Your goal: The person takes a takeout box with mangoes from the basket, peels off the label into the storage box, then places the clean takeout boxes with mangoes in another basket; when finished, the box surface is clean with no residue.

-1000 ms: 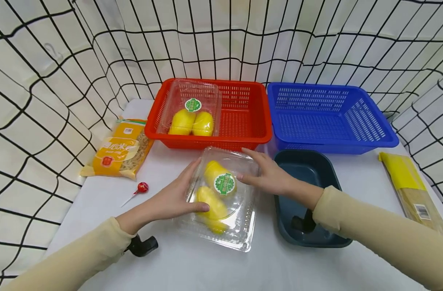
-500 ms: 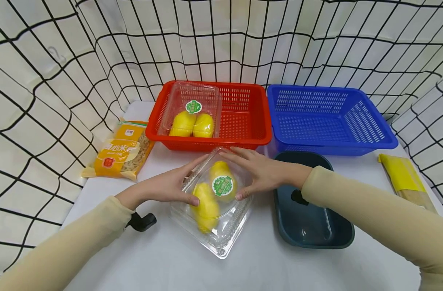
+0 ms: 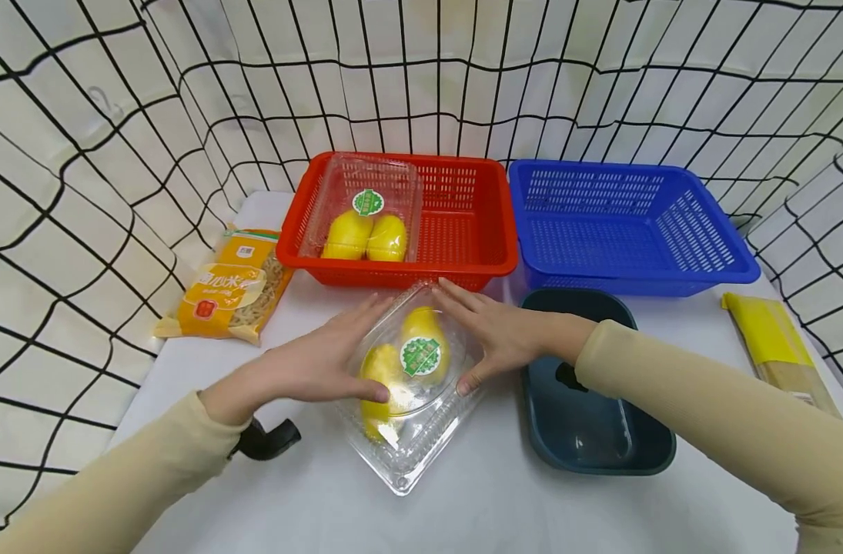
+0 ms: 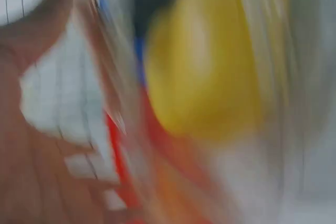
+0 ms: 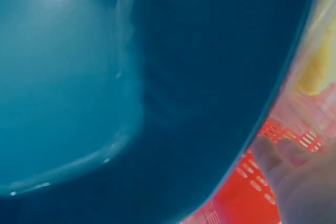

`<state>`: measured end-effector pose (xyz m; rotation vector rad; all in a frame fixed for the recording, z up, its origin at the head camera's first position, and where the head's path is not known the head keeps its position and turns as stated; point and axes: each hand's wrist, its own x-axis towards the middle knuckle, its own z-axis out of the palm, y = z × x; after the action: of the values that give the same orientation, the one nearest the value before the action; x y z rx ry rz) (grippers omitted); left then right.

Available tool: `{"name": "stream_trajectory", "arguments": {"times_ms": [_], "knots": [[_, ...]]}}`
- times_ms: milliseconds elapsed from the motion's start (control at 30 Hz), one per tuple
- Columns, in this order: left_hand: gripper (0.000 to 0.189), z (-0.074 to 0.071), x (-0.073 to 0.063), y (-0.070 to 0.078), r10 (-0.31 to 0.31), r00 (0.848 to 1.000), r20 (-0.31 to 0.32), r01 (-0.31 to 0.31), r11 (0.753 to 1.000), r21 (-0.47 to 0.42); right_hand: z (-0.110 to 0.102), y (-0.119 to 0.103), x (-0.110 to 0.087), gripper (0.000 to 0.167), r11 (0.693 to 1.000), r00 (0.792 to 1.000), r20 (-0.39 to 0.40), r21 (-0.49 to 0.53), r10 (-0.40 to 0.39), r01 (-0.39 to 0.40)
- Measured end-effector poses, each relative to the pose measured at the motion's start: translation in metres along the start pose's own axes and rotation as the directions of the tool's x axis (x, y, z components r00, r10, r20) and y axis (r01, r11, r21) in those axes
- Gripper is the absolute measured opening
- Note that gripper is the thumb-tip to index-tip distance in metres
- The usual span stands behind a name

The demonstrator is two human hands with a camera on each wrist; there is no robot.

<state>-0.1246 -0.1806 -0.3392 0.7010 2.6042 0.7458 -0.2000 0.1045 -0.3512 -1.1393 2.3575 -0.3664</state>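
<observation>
A clear box (image 3: pixel 421 415) of yellow fruit (image 3: pixel 379 365) is turned cornerwise over the white table (image 3: pixel 546 512), just in front of the red basket (image 3: pixel 407 274) — the left hand (image 3: pixel 317 358) and the right hand (image 3: pixel 497 331) flank it, fingers outstretched, thumbs over its top. A dark tub (image 3: pixel 601 431) stands beside it, partly under the right sleeve (image 3: pixel 677 392).

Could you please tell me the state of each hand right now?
Left hand: open, thumb over the clear box.
Right hand: open, at the clear box's right side.
</observation>
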Motion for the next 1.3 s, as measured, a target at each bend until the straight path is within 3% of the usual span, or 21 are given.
{"name": "stream_trajectory", "arguments": {"times_ms": [100, 200, 333, 433, 633, 867, 1067, 1300], "knots": [[0.119, 0.019, -0.018, 0.03, -0.105, 0.989, -0.101, 0.123, 0.973, 0.193, 0.001, -0.002, -0.002, 0.133, 0.999, 0.999, 0.003, 0.013, 0.039, -0.039], [0.126, 0.041, -0.027, 0.045, -0.172, 0.972, -0.158, 0.212, 0.933, 0.292, 0.002, -0.004, -0.004, 0.133, 0.997, 0.998, 0.005, 0.029, 0.07, -0.07], [0.13, 0.06, -0.031, 0.046, -0.195, 0.956, -0.22, 0.263, 0.902, 0.343, 0.006, -0.009, -0.007, 0.134, 0.994, 0.995, 0.007, 0.045, 0.099, -0.099], [0.129, 0.064, -0.032, 0.041, -0.181, 0.953, -0.244, 0.26, 0.903, 0.343, 0.009, -0.012, -0.009, 0.134, 0.993, 0.995, -0.001, 0.057, 0.1, -0.1], [0.13, 0.056, -0.032, 0.031, -0.134, 0.974, -0.182, 0.189, 0.925, 0.33, 0.012, -0.022, -0.016, 0.133, 0.995, 0.995, -0.04, 0.0, 0.096, -0.096], [0.135, 0.027, -0.021, 0.011, -0.034, 0.999, -0.028, 0.042, 0.933, 0.356, 0.014, -0.024, -0.017, 0.131, 0.982, 0.995, -0.085, -0.178, 0.052, -0.066], [0.136, 0.004, -0.005, -0.006, 0.052, 0.996, 0.074, -0.073, 0.947, 0.311, 0.014, -0.025, -0.021, 0.131, 0.969, 0.994, -0.09, -0.233, 0.058, -0.077], [0.132, -0.013, 0.01, -0.015, 0.134, 0.983, 0.129, -0.163, 0.955, 0.248, 0.017, -0.026, -0.023, 0.13, 0.96, 0.992, -0.119, -0.266, 0.053, -0.083]]}}
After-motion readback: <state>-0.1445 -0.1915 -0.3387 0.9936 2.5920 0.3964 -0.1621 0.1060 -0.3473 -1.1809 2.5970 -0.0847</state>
